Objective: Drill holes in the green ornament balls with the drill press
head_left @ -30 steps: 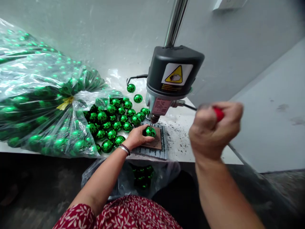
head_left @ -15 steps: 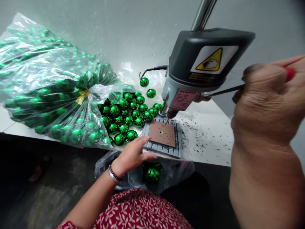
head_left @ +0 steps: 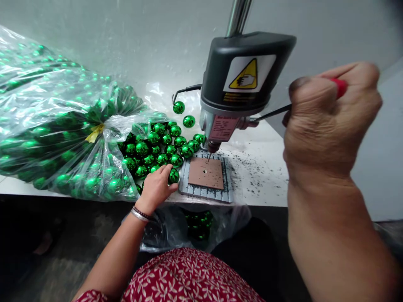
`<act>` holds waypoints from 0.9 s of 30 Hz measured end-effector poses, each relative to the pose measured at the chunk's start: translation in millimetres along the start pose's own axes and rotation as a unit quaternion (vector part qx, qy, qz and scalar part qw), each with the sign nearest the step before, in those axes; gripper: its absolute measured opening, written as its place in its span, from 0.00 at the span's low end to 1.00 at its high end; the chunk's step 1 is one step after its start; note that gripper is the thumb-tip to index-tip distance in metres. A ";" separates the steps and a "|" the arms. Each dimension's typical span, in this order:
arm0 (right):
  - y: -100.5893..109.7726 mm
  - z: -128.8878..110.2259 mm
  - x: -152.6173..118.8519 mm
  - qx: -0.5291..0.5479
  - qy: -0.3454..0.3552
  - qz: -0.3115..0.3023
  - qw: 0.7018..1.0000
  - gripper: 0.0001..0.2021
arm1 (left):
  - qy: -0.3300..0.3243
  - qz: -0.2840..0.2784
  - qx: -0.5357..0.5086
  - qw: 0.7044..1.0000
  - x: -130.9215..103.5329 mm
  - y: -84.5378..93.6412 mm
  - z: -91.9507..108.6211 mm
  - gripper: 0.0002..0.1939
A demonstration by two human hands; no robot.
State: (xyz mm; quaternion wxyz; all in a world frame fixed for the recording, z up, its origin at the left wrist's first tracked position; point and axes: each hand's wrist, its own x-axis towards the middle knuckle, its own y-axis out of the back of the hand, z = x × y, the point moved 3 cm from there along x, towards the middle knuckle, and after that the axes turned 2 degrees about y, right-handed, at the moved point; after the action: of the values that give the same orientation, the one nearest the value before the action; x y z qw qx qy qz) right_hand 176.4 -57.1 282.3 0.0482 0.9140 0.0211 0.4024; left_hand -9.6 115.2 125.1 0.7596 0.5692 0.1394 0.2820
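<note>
My left hand [head_left: 156, 188] is at the front edge of a pile of shiny green baubles [head_left: 142, 149]. Its thumb and fingertips close around one green bauble [head_left: 174, 176], just left of the drill press base. My right hand [head_left: 327, 113] is wrapped round the red-ended lever [head_left: 273, 112] of a small drill press [head_left: 241, 77]. The thin drill bit [head_left: 209, 157] points down at a brown square board [head_left: 206, 178] with a small hole in it. This board lies on the grooved metal base [head_left: 227, 195].
At the left a large clear plastic bag [head_left: 59, 138], tied with a yellow tie [head_left: 95, 133], is full of green baubles. Dark shavings [head_left: 255, 172] litter the white table [head_left: 270, 197]. Below its front edge, an open clear bag [head_left: 176, 228] holds more baubles.
My left hand has moved left from the board to a bauble at the pile. A bauble seen falling below the table edge is no longer in the air. My right hand stays on the lever.
</note>
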 end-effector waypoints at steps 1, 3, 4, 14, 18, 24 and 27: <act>0.0 -1.6 0.0 -0.024 0.002 0.001 1.000 0.17 | 0.012 0.010 -0.073 0.997 1.0 1.7 0.2 0.28; -0.1 -4.8 0.2 -0.063 0.004 0.004 0.998 0.16 | 0.043 0.002 -0.228 0.973 3.3 2.0 3.0 0.29; -0.1 -6.1 0.3 -0.068 0.002 0.008 0.998 0.16 | 0.057 -0.014 -0.304 0.951 4.9 0.0 5.5 0.29; -1.1 -10.2 -1.1 -0.060 0.021 -0.013 0.998 0.10 | 0.119 -0.103 -0.558 0.815 27.2 -28.6 26.1 0.30; -1.3 -12.7 -1.4 -0.041 0.001 -0.013 0.999 0.10 | 0.018 -0.074 -0.365 0.928 32.3 -18.8 34.2 0.32; -0.4 -15.4 -0.2 -0.024 -0.013 -0.022 0.999 0.10 | -0.015 -0.083 -0.274 0.958 43.2 -24.0 40.4 0.35; 0.6 -15.1 0.4 -0.025 -0.018 -0.023 0.999 0.11 | -0.015 -0.086 -0.254 0.963 47.3 -25.1 43.6 0.32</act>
State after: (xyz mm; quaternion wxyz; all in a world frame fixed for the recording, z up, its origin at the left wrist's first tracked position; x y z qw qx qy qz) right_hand 165.6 -56.6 292.8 0.0801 0.9190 0.0309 0.3847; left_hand 58.4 103.8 120.3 0.9025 0.3480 0.0998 0.2333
